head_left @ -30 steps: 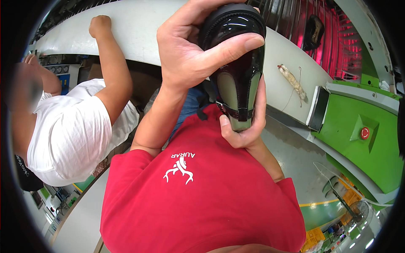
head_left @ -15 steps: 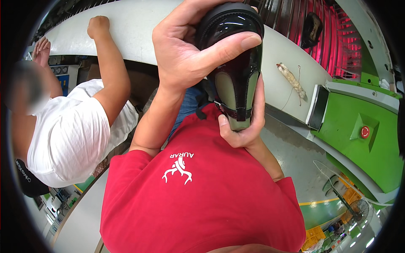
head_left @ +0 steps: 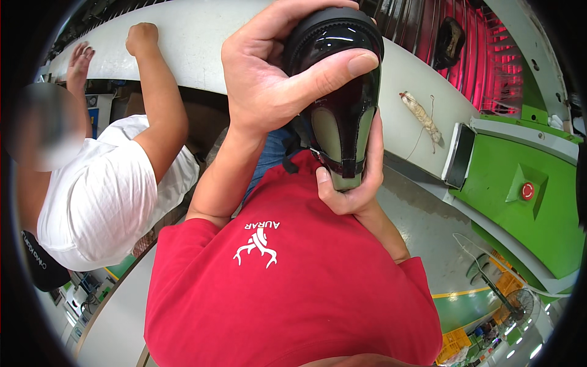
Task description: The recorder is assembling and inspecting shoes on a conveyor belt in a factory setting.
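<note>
A glossy black strap shoe point(head_left: 339, 85) with a thick sole and a small buckle is held up in front of my chest, toe end away from me. Through its openings shows a grey-green shoe last point(head_left: 328, 136). My left hand point(head_left: 260, 79) grips the toe end, its thumb lying across the upper and the other fingers round the far side. Beneath the heel end, my right hand point(head_left: 358, 189) is wrapped round the shoe and the last. Part of its fingers is hidden behind them.
A white worktop point(head_left: 403, 79) runs ahead, bearing a pale thread-wound stick point(head_left: 420, 116). Another black shoe point(head_left: 449, 43) lies on red-lit rollers point(head_left: 489, 55). At right stands a green machine point(head_left: 507, 189) with a red button point(head_left: 527, 191). A person in a white shirt point(head_left: 101, 202) sits left.
The shoe and my hands stay almost still. The other shoe shifts slightly left on the rollers. The person at left raises a hand and moves their head.
</note>
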A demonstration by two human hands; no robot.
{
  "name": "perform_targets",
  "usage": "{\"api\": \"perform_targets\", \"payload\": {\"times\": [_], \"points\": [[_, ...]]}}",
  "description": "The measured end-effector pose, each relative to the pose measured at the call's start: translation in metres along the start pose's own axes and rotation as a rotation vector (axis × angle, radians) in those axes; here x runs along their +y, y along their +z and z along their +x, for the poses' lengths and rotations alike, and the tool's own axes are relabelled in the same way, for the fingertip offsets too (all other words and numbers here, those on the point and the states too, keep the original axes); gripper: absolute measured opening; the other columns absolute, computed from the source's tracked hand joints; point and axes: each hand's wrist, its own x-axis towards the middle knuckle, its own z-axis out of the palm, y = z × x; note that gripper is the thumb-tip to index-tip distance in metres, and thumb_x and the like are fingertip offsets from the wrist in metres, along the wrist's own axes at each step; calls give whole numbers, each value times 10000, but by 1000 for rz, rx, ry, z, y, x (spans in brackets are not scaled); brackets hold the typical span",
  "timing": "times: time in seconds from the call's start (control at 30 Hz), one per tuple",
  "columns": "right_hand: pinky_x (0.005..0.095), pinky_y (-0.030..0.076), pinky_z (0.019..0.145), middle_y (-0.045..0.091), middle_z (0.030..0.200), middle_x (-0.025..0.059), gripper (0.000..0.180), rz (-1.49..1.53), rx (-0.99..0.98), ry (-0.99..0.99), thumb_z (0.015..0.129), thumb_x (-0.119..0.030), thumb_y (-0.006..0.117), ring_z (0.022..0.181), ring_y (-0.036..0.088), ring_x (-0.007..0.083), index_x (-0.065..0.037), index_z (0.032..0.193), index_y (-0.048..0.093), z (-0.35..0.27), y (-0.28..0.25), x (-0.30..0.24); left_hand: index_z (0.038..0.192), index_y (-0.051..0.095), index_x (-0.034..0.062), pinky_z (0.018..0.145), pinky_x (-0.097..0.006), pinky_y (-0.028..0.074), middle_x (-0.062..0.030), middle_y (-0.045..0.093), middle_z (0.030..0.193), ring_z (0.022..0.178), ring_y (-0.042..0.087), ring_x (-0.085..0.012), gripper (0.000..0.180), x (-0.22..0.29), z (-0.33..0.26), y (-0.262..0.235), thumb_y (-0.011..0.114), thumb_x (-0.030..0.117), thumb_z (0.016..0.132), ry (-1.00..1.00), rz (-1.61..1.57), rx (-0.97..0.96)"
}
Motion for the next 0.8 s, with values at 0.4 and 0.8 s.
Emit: {"api": "perform_targets", "payload": {"times": [0.4, 0.8], "points": [[432, 436, 1201, 361, 1644, 287, 1122, 22, 4, 9, 785, -49, 662, 1494, 472, 348, 96, 1697, 25, 0, -2, -4, 1370, 642, -88, 1008, -385, 596, -240, 738, 1242, 1141, 744, -274, 703, -1, -5, -8, 973, 154, 799, -125, -119, -67], [401, 481, 1119, 498, 1460, 249, 1002, -222, 237, -44, 702, -4, 732, 1324, 569, 343, 132, 1622, 359, 14, -14, -12, 1199, 771, -17, 818, -274, 632, -75, 792, 991, 891, 755, -118, 417, -19, 7, 13, 942, 100, 837, 256, -48, -71]]}}
